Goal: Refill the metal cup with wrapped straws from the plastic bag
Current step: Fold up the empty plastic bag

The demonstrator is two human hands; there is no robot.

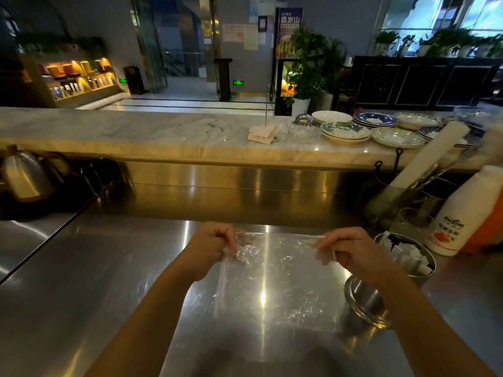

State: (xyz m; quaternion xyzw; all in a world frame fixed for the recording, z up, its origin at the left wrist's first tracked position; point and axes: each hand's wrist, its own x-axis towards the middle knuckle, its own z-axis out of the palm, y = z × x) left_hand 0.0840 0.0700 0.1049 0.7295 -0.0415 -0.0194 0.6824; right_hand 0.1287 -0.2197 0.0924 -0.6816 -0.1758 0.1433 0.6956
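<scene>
A clear plastic bag [275,284] is stretched flat above the steel counter, held by its top corners. My left hand [209,248] pinches the bag's upper left corner, and my right hand [351,248] pinches the upper right corner. A few wrapped straws [221,289] with red stripes hang inside the bag along its left side. An empty metal cup [364,300] lies tilted on the counter under my right forearm, its mouth facing up and left.
A round metal tin [408,257] of white sachets stands right of my right hand. A white bottle [460,213] and holders with a paper roll [430,156] are at the right. Plates [345,130] sit on the marble ledge. A kettle [24,175] stands far left.
</scene>
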